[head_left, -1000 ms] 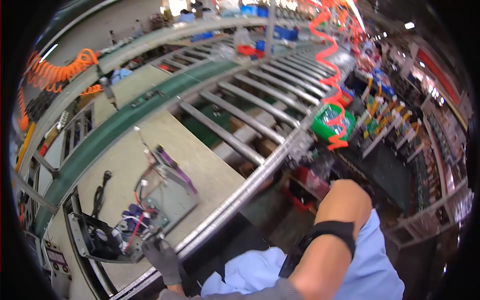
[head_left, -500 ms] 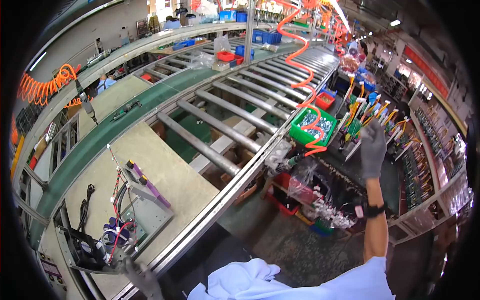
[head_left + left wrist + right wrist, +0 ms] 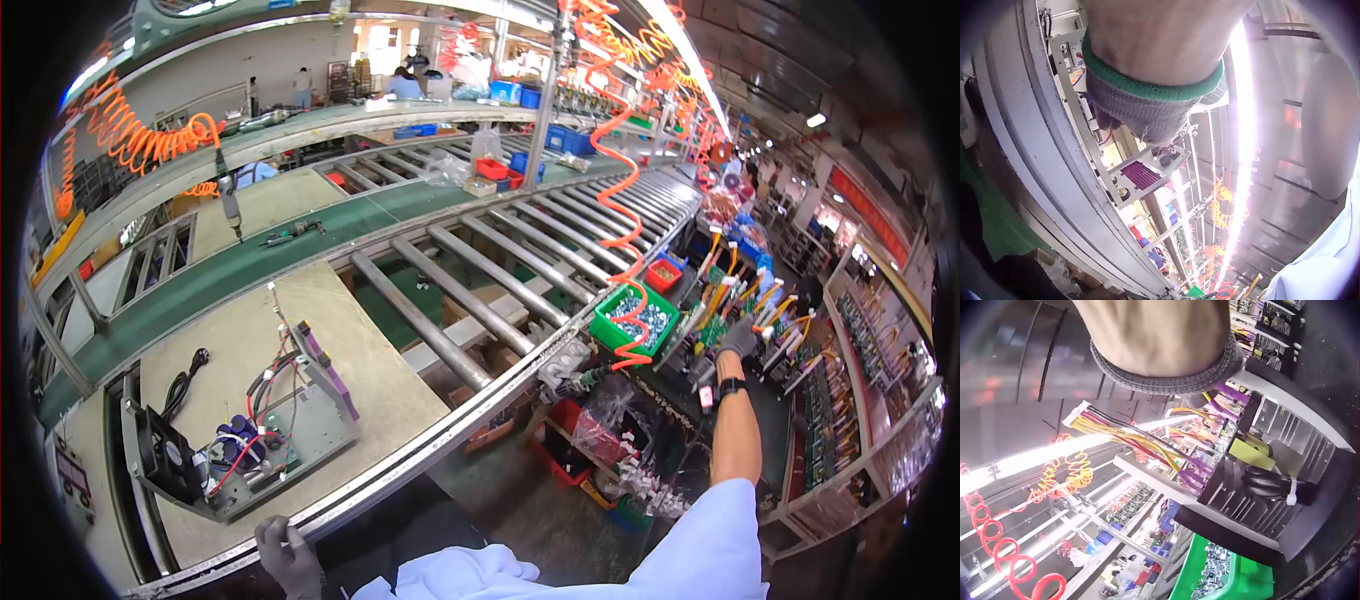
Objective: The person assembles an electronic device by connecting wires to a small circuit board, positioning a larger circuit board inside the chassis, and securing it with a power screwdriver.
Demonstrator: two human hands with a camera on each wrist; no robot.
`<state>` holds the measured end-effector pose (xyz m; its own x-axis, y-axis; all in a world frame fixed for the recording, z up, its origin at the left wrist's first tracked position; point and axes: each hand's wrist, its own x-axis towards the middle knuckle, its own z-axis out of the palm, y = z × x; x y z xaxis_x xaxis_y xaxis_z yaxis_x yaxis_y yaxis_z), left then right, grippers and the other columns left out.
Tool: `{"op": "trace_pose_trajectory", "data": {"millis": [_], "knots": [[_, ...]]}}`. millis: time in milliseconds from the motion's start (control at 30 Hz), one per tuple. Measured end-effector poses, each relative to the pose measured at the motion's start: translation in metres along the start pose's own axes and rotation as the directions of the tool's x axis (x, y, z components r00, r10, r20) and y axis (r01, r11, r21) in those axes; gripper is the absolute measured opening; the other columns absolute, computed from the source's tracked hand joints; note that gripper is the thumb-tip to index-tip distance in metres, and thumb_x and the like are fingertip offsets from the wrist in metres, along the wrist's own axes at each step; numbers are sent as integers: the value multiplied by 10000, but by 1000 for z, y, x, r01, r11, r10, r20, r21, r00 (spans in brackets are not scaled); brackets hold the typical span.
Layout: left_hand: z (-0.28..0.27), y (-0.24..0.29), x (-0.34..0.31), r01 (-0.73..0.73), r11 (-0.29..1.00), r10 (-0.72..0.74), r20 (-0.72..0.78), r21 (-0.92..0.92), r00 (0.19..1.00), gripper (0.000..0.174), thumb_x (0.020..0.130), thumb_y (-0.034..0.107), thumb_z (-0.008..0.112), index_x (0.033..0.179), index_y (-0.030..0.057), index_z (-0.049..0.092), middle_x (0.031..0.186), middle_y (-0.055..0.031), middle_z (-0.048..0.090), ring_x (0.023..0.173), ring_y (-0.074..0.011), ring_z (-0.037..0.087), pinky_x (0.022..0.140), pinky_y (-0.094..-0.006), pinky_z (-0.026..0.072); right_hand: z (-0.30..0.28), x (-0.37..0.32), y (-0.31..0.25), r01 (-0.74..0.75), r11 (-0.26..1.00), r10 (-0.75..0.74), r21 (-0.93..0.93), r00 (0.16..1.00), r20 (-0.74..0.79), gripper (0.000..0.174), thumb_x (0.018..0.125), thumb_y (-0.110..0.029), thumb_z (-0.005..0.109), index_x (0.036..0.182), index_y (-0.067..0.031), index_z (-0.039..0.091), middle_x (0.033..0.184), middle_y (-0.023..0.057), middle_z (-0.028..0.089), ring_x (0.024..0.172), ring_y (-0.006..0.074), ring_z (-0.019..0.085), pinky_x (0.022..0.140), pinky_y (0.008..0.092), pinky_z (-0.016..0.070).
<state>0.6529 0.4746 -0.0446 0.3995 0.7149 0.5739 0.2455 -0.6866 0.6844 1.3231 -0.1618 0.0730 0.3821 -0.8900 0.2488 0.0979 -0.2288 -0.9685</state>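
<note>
In the head view my gloved left hand (image 3: 288, 560) rests with loosely bent fingers at the metal rail's near edge, holding nothing that shows. Just beyond it lies an opened grey metal chassis (image 3: 310, 440) with a black fan, purple capacitors and red and black wires. My gloved right hand (image 3: 738, 338) reaches to upright circuit boards with yellow wires (image 3: 768, 312); its fingertips are too small there to read. The right wrist view has the glove cuff (image 3: 1172, 378) above a board with black heat sink fins (image 3: 1235, 503) and a yellow-red-black wire bundle (image 3: 1129, 434); the fingers are hidden.
A green bin of metal parts (image 3: 635, 320) stands left of the boards, with a small red bin (image 3: 662, 275) behind. Metal rollers (image 3: 430, 310) run beside the wooden board (image 3: 385, 385). A coiled orange hose (image 3: 625, 190) hangs over them. A black cable (image 3: 185, 380) lies behind the chassis.
My left hand has moved from the chassis corner to the rail edge. My right arm has stretched out from near my body to the boards. The head view has shifted.
</note>
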Motion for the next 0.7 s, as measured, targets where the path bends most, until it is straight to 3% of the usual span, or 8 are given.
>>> {"op": "trace_pose_trajectory", "data": {"millis": [33,133,267,300,333,500,633,700], "knots": [[2,6,1,-12,1000,13,21,-18,1000,160,863,-103,546,986,-14,596,971,-129,577,883,-269,586,799,-342,477,-2,5,1,29,998,-31,-49,999,-44,765,868,-592,609,1049,146,693,977,249,720,911,357,685,843,460,505],[12,17,1,-84,995,88,64,-60,994,162,848,-94,566,980,-8,605,956,-131,586,878,-265,593,791,-340,482,-58,-32,-48,-107,947,85,302,993,86,623,906,-540,608,927,77,695,813,167,693,697,293,680,596,418,523],[42,45,4,-29,975,75,202,-222,977,146,835,-43,597,973,-2,626,941,-136,614,868,-272,618,770,-349,500,-136,-50,-37,-188,803,-121,566,878,463,464,987,-504,578,730,-119,544,569,22,467,446,163,484,395,329,416],[52,56,10,-138,967,185,216,-215,959,113,836,-14,639,941,26,623,923,-125,626,814,-278,630,722,-361,512,-157,-76,-53,-187,795,-126,578,880,457,444,1007,-472,571,709,-153,490,545,-11,395,424,127,399,399,319,387],[60,68,11,-35,967,119,326,-254,938,128,840,10,654,965,28,635,943,-130,638,834,-273,646,740,-361,522,-185,-112,-77,-186,786,-130,590,883,451,442,1027,-440,564,687,-188,437,520,-45,323,402,90,314,402,309,359],[115,144,16,346,817,151,750,-462,644,494,904,231,725,1308,-14,581,1204,-185,674,1107,-259,680,929,-354,546,-293,-212,-133,-256,672,-261,695,797,545,489,1104,-379,413,651,-204,357,526,-73,281,418,82,235,440,277,299],[159,213,8,580,736,196,930,-349,311,788,953,450,671,1483,-54,378,1365,-225,579,1306,-267,558,1077,-350,452,-333,-266,-138,-473,542,-389,695,592,706,464,1103,-398,375,706,-164,428,529,-50,325,420,107,312,449,308,357],[134,248,20,733,569,271,927,-373,261,785,959,483,649,1477,-47,388,1326,-180,595,1257,-230,563,1066,-333,444,-333,-291,-123,-577,499,-500,647,418,759,487,1102,-431,357,714,-150,445,530,-35,357,420,129,356,451,334,381]]}}
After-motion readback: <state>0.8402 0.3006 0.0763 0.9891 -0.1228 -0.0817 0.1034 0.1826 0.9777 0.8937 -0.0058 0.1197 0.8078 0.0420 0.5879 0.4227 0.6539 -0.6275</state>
